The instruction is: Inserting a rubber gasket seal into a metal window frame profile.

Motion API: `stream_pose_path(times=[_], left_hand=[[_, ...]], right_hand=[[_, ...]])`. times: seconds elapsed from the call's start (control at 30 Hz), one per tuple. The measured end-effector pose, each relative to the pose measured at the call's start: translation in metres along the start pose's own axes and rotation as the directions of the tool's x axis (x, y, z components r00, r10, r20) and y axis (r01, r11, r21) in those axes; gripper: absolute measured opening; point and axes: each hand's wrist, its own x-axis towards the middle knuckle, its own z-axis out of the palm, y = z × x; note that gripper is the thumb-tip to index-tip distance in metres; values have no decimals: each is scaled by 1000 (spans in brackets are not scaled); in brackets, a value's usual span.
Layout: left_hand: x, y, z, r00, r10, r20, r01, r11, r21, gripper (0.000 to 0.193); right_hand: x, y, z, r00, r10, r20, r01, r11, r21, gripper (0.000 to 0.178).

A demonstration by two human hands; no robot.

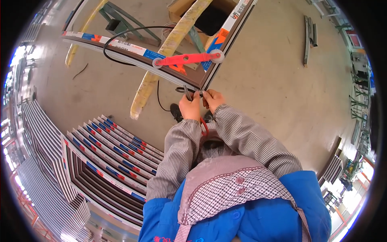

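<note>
A brown and silver window frame points its near corner at me, with printed film along both bars. My left hand is closed around a slim grey metal tool, just left of that corner. Right at the corner, my right hand pinches with thumb and finger; the small piece between the fingertips looks like the end of a black rubber strip. More black strip loops over the left bar. A red brace with round clear pads spans the two bars.
Yellow-wrapped beams and a green metal stand support the frame. An open cardboard box lies beyond. Stacked frames stand at lower left, beside long profiles. Metal bars lie on the floor at right.
</note>
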Motion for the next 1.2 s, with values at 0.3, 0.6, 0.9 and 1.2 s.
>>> stream_pose_path(times=[0.3,0.6,0.9,1.2], left_hand=[[38,-55,-32,874,35,484,482,60,-874,37],[49,-196,-172,906,-276,320,218,-343,-914,40],[85,-39,-330,980,-188,-66,17,410,-912,24],[225,85,-257,998,29,-57,-65,445,-893,15]], right_hand=[[-52,-105,-29,514,-821,248,499,51,-865,43],[-5,-143,-34,623,-568,538,476,-270,-837,58],[-84,-161,-28,852,-162,498,470,-182,-864,51],[-73,-179,28,932,26,362,348,-341,-873,52]])
